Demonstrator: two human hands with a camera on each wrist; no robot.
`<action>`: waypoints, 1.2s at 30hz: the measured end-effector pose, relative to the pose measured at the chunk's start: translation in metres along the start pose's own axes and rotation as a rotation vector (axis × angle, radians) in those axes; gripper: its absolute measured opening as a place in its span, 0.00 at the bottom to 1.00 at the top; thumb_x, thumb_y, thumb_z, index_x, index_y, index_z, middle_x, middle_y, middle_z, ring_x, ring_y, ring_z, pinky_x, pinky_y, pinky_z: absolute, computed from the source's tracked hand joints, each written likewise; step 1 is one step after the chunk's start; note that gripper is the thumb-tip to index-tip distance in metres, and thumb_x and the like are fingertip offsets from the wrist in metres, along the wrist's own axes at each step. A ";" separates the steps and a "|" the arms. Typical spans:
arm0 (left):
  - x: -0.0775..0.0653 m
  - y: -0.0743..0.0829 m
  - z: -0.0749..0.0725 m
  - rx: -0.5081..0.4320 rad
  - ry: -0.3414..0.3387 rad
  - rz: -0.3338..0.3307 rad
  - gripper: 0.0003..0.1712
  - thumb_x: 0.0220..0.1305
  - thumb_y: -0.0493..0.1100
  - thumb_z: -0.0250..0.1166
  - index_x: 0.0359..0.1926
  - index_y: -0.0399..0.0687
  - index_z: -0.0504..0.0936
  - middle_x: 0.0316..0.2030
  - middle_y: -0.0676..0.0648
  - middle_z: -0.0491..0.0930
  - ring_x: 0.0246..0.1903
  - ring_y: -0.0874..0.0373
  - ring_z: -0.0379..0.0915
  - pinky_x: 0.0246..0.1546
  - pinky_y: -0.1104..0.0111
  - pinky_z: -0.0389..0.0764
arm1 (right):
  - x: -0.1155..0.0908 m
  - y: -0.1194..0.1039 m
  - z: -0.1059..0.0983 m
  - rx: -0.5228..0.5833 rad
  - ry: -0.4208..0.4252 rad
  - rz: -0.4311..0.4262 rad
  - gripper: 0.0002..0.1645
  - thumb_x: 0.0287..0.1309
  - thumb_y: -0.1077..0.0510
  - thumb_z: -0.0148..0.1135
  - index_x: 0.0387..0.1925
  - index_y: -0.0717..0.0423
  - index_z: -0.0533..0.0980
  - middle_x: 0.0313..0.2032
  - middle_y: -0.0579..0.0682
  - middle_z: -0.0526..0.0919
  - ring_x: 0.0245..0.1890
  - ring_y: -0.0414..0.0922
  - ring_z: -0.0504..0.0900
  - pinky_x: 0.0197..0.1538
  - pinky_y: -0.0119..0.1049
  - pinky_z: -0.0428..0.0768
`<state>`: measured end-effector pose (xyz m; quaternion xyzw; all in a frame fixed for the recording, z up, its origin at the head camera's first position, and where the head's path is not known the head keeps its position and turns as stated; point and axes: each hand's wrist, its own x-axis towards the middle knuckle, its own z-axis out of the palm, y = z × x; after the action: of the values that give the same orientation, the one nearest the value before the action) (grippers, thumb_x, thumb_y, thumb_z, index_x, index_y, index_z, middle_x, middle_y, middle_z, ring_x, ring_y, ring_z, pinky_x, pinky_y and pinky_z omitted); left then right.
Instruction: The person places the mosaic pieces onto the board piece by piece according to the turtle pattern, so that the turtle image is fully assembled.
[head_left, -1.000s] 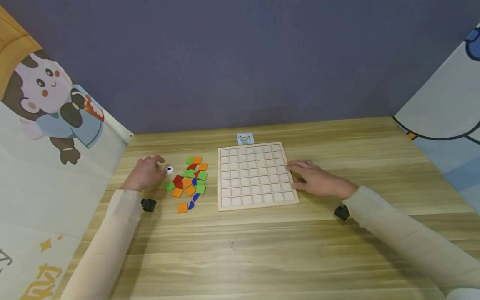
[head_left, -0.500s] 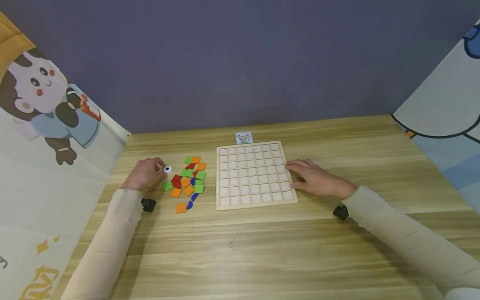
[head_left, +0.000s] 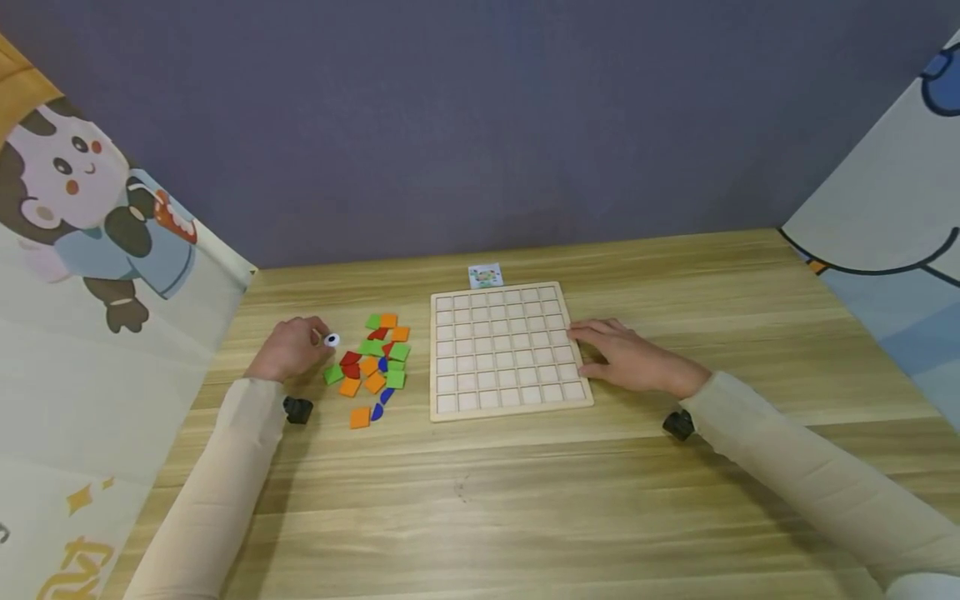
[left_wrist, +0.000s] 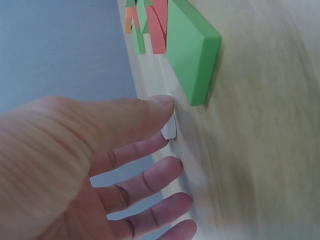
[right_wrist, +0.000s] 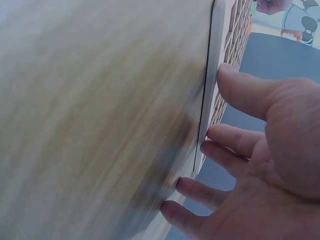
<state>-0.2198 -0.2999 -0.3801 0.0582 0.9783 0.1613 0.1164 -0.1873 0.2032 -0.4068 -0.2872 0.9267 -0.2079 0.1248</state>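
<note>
My left hand [head_left: 288, 350] is at the left of the table, pinching a small round white eye piece with a black dot [head_left: 332, 340] between thumb and index finger. In the left wrist view, a white edge of the eye piece [left_wrist: 170, 128] shows below the thumb tip, and the other fingers are spread loosely near the tabletop. A green square tile [left_wrist: 192, 47] lies just beyond the thumb. My right hand [head_left: 637, 362] rests at the right edge of a wooden grid board [head_left: 465, 364], thumb and fingertips touching its rim, fingers nearly straight in the right wrist view.
Orange square tiles [head_left: 360, 417], green, red and blue pieces lie loosely between my left hand and the board. A small picture card [head_left: 485, 276] lies behind the board. A dark partition [head_left: 510, 133] stands along the table's back edge.
My left thumb and index finger have closed on the eye piece. The right hand has stayed at the board's edge. The head view has shifted slightly.
</note>
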 end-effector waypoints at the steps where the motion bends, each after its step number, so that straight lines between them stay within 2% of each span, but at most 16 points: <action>1: 0.000 0.000 0.000 -0.002 0.001 0.001 0.18 0.62 0.41 0.63 0.50 0.32 0.76 0.39 0.34 0.77 0.36 0.43 0.71 0.37 0.53 0.72 | 0.000 0.000 0.000 0.001 0.001 0.000 0.39 0.62 0.49 0.60 0.69 0.58 0.58 0.68 0.57 0.57 0.67 0.58 0.52 0.63 0.60 0.52; 17: 0.005 -0.001 0.003 -0.054 0.014 0.016 0.15 0.63 0.38 0.61 0.48 0.35 0.74 0.41 0.34 0.76 0.39 0.42 0.72 0.41 0.51 0.73 | -0.001 -0.002 0.000 0.016 -0.005 0.012 0.39 0.63 0.49 0.60 0.70 0.58 0.58 0.68 0.56 0.56 0.68 0.59 0.51 0.63 0.60 0.51; 27: 0.007 0.002 0.005 -0.066 0.015 0.008 0.11 0.63 0.38 0.61 0.44 0.36 0.77 0.37 0.39 0.76 0.34 0.46 0.71 0.35 0.56 0.73 | -0.002 -0.003 0.000 0.019 -0.002 0.013 0.39 0.63 0.49 0.60 0.69 0.59 0.58 0.68 0.57 0.56 0.68 0.59 0.50 0.63 0.61 0.51; 36: 0.005 0.003 0.005 -0.073 0.030 0.021 0.11 0.62 0.37 0.61 0.43 0.35 0.77 0.39 0.38 0.75 0.36 0.45 0.70 0.37 0.55 0.73 | -0.002 -0.001 0.002 0.012 0.011 -0.001 0.39 0.62 0.49 0.60 0.69 0.59 0.59 0.68 0.57 0.57 0.67 0.58 0.52 0.63 0.59 0.52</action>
<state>-0.2234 -0.2952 -0.3850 0.0617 0.9727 0.1989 0.1021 -0.1839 0.2030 -0.4075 -0.2860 0.9259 -0.2151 0.1212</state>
